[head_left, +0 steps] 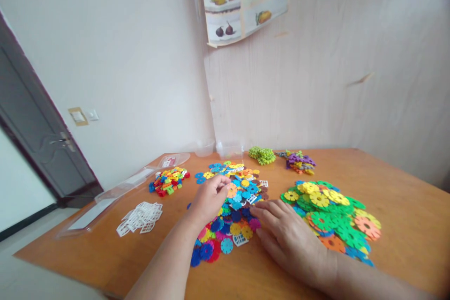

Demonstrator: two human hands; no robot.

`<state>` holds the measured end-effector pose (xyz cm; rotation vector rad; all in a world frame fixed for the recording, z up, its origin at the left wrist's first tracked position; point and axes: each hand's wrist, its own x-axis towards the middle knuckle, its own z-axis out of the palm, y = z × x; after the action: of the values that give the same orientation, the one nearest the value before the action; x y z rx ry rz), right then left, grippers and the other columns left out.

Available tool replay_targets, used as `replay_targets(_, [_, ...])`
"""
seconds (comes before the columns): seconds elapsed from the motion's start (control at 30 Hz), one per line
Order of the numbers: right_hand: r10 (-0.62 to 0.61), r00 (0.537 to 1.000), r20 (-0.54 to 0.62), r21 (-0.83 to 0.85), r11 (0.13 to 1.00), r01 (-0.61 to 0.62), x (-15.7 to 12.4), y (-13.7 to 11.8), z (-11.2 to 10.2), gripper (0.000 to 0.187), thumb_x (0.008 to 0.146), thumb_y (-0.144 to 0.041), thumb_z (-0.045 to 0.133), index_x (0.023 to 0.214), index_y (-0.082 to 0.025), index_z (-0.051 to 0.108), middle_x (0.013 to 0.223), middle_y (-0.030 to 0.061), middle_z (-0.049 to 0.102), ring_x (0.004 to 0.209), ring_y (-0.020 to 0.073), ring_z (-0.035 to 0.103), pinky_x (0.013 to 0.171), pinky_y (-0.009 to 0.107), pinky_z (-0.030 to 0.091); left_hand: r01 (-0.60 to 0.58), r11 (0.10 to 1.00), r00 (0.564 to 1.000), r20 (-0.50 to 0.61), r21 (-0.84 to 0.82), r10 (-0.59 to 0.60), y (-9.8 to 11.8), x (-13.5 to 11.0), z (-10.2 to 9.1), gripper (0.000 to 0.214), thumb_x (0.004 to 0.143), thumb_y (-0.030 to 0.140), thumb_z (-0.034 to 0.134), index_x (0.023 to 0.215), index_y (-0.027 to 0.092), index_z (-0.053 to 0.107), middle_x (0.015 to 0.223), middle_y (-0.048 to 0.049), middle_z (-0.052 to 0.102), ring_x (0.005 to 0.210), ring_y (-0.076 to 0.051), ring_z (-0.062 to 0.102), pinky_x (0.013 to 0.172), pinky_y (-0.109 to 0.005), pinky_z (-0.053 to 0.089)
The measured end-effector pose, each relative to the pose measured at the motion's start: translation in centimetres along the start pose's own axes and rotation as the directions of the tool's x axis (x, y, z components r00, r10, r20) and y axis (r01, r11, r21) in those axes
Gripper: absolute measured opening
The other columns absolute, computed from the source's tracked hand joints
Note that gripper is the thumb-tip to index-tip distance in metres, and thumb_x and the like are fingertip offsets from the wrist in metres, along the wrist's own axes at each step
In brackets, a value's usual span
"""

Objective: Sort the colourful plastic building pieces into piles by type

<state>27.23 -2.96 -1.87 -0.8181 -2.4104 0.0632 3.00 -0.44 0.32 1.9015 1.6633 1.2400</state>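
Pile of small discs [242,215]: on the table [393,183] between the hands and beyond them, blue, yellow, red and brown notched rounds overlapping, with white window pieces [241,240] mixed in.
Why there: the pile lies spread and central, probably so that either hand can reach single pieces.
Left hand [210,198]: over the pile's left side, thumb and curled fingers drawn close together beside an orange disc [232,191]; whether they grip it, I cannot tell.
Right hand [288,232]: palm down at the pile's right edge, fingers stretched and loosely parted, thumb set apart; no piece shows in its grasp. The flat pose would suit steadying or spreading pieces.
Arms: the left slants forward from the near edge; the right comes in low from the right corner.
Big discs [333,211]: heaped right of the right hand, mostly green and yellow.
Left groups: white frames [140,218] and coloured blocks [168,181], each in its own heap, seemingly kept apart by kind.
Far edge: clear tubs [230,151], green pieces [262,155] and purple pieces [300,160].
Wall: fruit poster [242,9] above.
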Motion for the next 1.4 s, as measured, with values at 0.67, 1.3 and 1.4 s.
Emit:
replay_targets(0.67, [0.065, 0.996, -0.063, -0.063, 0.996, -0.069, 0.0, 0.6, -0.8, 0.023, 0.088, -0.028, 0.062, 0.110, -0.021, 0.064, 0.102, 0.0093, 0.070, 0.093, 0.0258, 0.063, 0.083, 0.042, 0.049, 0.063, 0.905, 0.935, 0.342, -0.420, 0.094, 3.2, -2.6, 3.4, 0.023, 0.086, 0.034, 0.066, 0.099, 0.019, 0.055, 0.083, -0.0009, 0.061, 0.078, -0.013, 0.059, 0.071, -0.025, 0.047])
replay_targets(1.3, [0.539, 0.842, -0.002, -0.450, 0.752, -0.482, 0.1, 10.7, -4.1, 0.045, 0.086, -0.052, 0.049, 0.114, -0.022, 0.069, 0.135, 0.0138, 0.060, 0.123, 0.0381, 0.054, 0.100, 0.055, 0.038, 0.027, 0.999, 0.997, -0.072, -0.043, -0.030, -2.2, 0.7, 0.4, 0.017, 0.085, 0.033, 0.057, 0.093, 0.020, 0.065, 0.089, -0.0025, 0.070, 0.085, -0.018, 0.066, 0.078, -0.028, 0.050])
replay_targets(1.4, [0.537, 0.844, 0.020, -0.442, 0.762, -0.474, 0.0, 11.0, -3.9, 0.046, 0.086, -0.053, 0.050, 0.114, -0.022, 0.068, 0.133, 0.0137, 0.062, 0.121, 0.0381, 0.055, 0.100, 0.055, 0.038, 0.049, 0.998, 0.993, -0.107, -0.049, -0.054, -2.2, 0.8, -0.2, 0.017, 0.084, 0.033, 0.057, 0.092, 0.019, 0.065, 0.086, -0.0022, 0.070, 0.083, -0.018, 0.066, 0.076, -0.028, 0.051])
